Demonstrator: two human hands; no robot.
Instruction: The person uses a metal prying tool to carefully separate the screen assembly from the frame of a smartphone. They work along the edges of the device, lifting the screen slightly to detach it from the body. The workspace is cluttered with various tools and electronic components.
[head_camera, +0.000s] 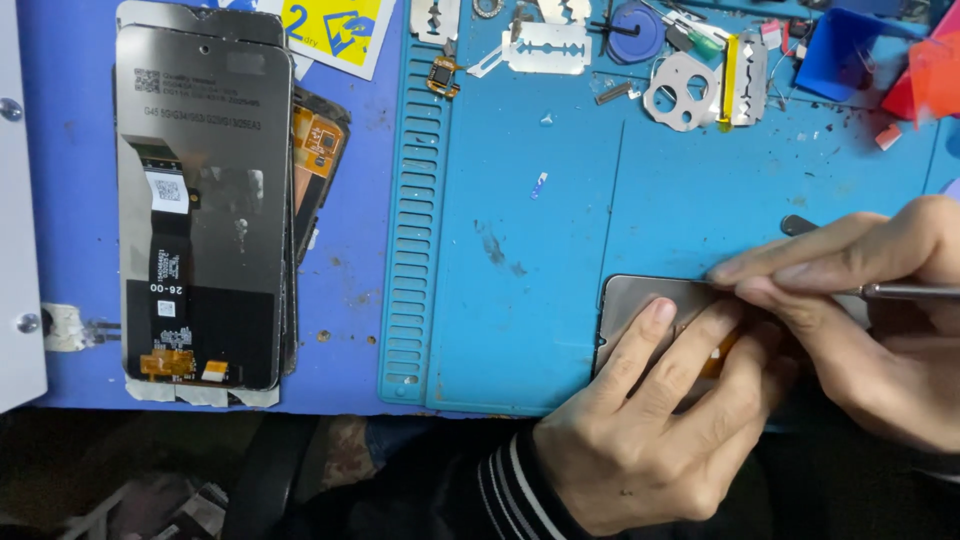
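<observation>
My left hand (640, 420) presses spread fingers flat on the phone screen (650, 300) at the mat's (540, 200) near right edge, while my right hand (870, 300) pinches a thin metal tool (905, 292), best kept low and steady.
</observation>
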